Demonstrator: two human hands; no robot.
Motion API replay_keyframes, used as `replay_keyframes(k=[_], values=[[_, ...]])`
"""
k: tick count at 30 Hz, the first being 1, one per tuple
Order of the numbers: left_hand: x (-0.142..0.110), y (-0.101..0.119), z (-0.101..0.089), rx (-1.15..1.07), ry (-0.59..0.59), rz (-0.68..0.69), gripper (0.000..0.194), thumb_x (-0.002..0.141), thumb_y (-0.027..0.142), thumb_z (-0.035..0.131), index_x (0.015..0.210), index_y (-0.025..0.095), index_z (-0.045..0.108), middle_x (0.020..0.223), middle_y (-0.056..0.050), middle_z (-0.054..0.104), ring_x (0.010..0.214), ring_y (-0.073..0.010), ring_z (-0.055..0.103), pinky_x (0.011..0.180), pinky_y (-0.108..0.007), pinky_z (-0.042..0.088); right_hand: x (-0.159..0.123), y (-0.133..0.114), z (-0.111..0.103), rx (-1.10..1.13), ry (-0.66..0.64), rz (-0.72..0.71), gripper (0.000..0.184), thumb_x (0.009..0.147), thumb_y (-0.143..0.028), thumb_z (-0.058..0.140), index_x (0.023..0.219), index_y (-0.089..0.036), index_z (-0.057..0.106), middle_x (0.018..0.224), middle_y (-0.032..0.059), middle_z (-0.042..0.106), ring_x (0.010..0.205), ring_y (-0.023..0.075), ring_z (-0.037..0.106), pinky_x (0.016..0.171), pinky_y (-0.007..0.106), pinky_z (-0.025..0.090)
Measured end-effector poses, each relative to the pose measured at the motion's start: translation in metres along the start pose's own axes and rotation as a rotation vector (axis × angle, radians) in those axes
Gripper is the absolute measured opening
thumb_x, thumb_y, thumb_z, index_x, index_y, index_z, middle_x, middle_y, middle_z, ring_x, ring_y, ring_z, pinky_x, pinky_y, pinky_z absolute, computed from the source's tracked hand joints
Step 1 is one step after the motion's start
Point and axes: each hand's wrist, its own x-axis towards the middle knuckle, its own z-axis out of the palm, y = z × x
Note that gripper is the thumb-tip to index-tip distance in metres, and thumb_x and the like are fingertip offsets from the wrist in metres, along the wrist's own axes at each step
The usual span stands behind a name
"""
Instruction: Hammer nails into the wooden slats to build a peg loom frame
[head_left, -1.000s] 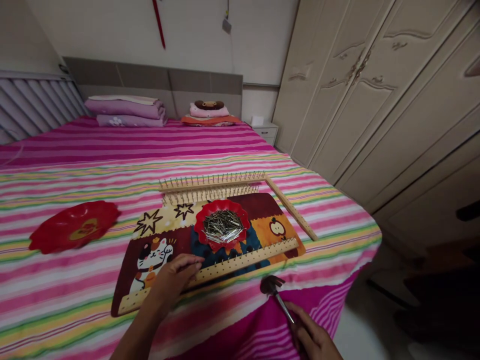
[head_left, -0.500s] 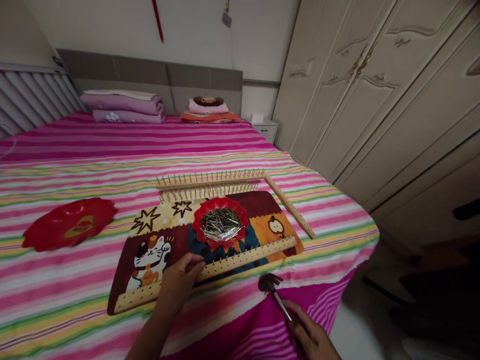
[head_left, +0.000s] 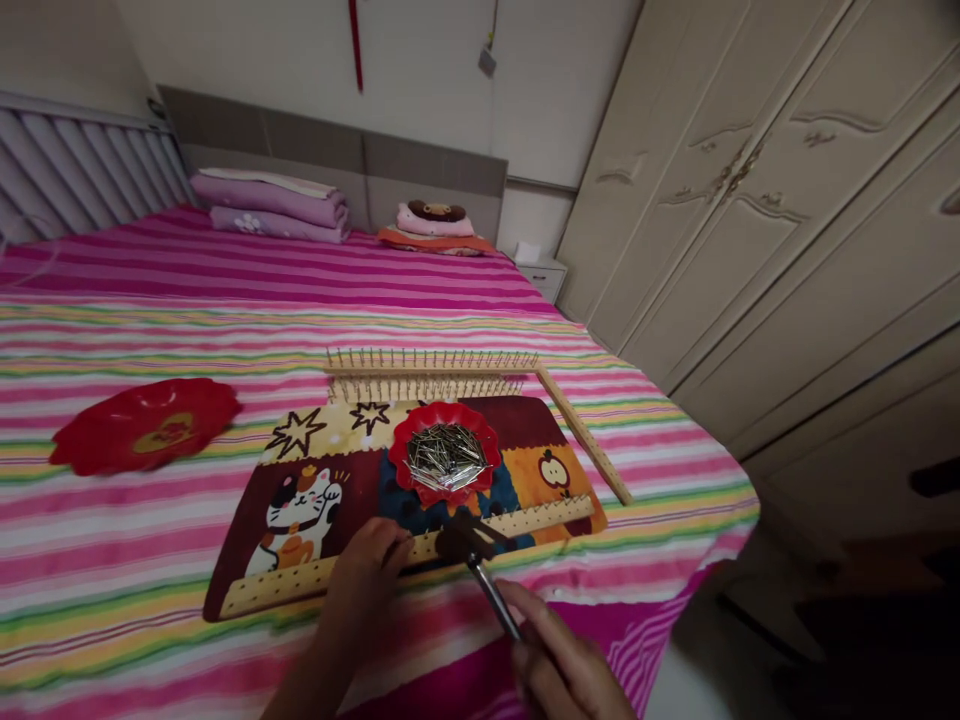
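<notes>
My left hand [head_left: 369, 563] rests with fingers pinched together on a long wooden strip [head_left: 300, 582] drilled with holes and set with nails, lying along the near edge of a cartoon cat mat [head_left: 315, 480]. What the fingertips pinch is too small to make out. My right hand [head_left: 564, 668] grips the metal handle of a small hammer [head_left: 471, 545], whose dark head hovers over the strip just right of my left fingers. A red dish of nails [head_left: 445, 460] sits on the mat behind the strip.
Two more wooden strips with upright nails [head_left: 427, 370] lie at the mat's far edge, and a bare strip [head_left: 583, 434] runs along its right. An empty red dish [head_left: 146, 426] lies at left on the striped bedspread [head_left: 225, 320]. Wardrobe doors [head_left: 750, 200] stand to the right.
My right hand has swung the hammer up and left, from beyond the bed's edge to above the strip beside my left fingers. My left hand stays on the strip. The view has shifted slightly.
</notes>
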Motion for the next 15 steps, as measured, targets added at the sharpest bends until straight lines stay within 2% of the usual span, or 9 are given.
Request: replay_keyframes(k=[2, 5, 9, 12, 15], values=[[0.000, -0.001, 0.003, 0.010, 0.023, 0.032, 0.019, 0.075, 0.033, 0.049, 0.063, 0.022, 0.058, 0.072, 0.000, 0.061, 0.071, -0.0139, 0.059, 0.068, -0.025, 0.045, 0.014, -0.024, 0.006, -0.064, -0.019, -0.056, 0.044, 0.088, -0.040, 0.042, 0.128, -0.023, 0.050, 0.055, -0.0058, 0.042, 0.046, 0.0107, 0.039, 0.049, 0.021, 0.040], [-0.001, -0.001, 0.004, 0.016, 0.033, 0.040, 0.020, 0.075, 0.032, 0.049, 0.059, 0.021, 0.054, 0.069, 0.000, 0.059, 0.070, -0.0144, 0.058, 0.067, -0.026, 0.045, 0.029, -0.042, 0.014, -0.147, -0.037, -0.131, 0.042, 0.089, -0.034, 0.042, 0.129, -0.026, 0.049, 0.055, -0.0043, 0.049, 0.051, 0.0133, 0.049, 0.058, 0.023, 0.048], [-0.002, 0.001, 0.002, 0.023, 0.012, 0.011, 0.020, 0.076, 0.032, 0.047, 0.060, 0.021, 0.054, 0.069, -0.001, 0.058, 0.070, -0.0150, 0.057, 0.066, -0.027, 0.045, 0.037, -0.041, 0.020, -0.210, -0.043, -0.173, 0.043, 0.089, -0.031, 0.042, 0.131, -0.026, 0.047, 0.060, -0.0024, 0.058, 0.061, 0.0158, 0.057, 0.066, 0.024, 0.050], [-0.002, 0.004, 0.003, 0.019, 0.002, 0.023, 0.020, 0.076, 0.031, 0.046, 0.061, 0.021, 0.055, 0.071, -0.002, 0.060, 0.072, -0.0155, 0.058, 0.068, -0.028, 0.045, 0.034, -0.035, 0.020, -0.207, -0.035, -0.165, 0.043, 0.088, -0.032, 0.043, 0.130, -0.025, 0.050, 0.059, -0.0023, 0.059, 0.057, 0.0151, 0.057, 0.063, 0.024, 0.050], [-0.001, 0.001, 0.003, 0.046, -0.003, 0.025, 0.019, 0.077, 0.031, 0.046, 0.068, 0.021, 0.060, 0.080, -0.004, 0.064, 0.080, -0.0169, 0.060, 0.074, -0.029, 0.047, 0.022, -0.023, 0.014, -0.187, 0.048, -0.136, 0.046, 0.088, -0.037, 0.042, 0.131, -0.023, 0.049, 0.060, -0.0005, 0.061, 0.054, 0.0161, 0.058, 0.057, 0.024, 0.050]])
